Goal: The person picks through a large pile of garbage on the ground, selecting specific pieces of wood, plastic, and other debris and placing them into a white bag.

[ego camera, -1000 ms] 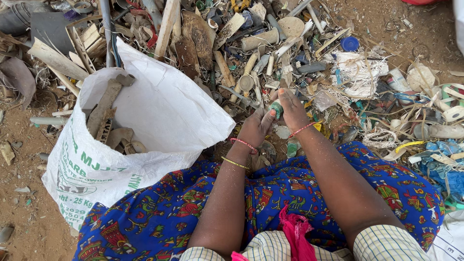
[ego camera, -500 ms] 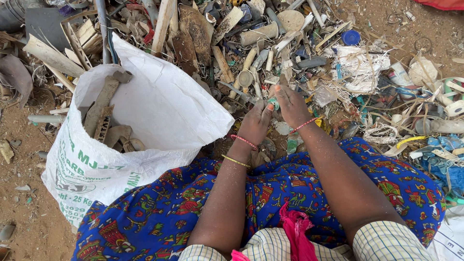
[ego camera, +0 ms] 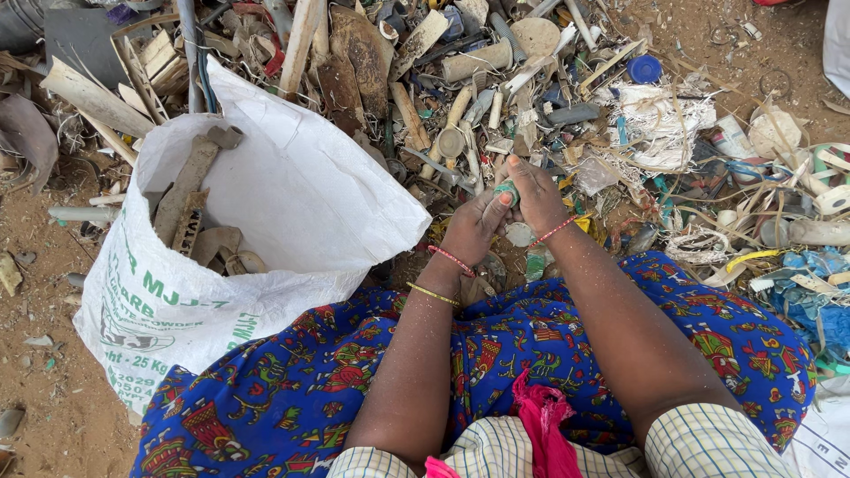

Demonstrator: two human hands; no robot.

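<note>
Green piece [ego camera: 506, 192]: small, pinched between both hands above the scrap heap [ego camera: 567, 97]; mostly covered by fingers, kind unclear.
Left hand [ego camera: 474, 232]: fingertips closed on the piece from below.
Right hand [ego camera: 536, 196]: fingers curled around its top.
White sack [ego camera: 292, 204]: open at left, brown scraps inside; bottom hidden behind blue patterned cloth [ego camera: 496, 354].
Since earlier: hands barely shifted, same grip.
</note>
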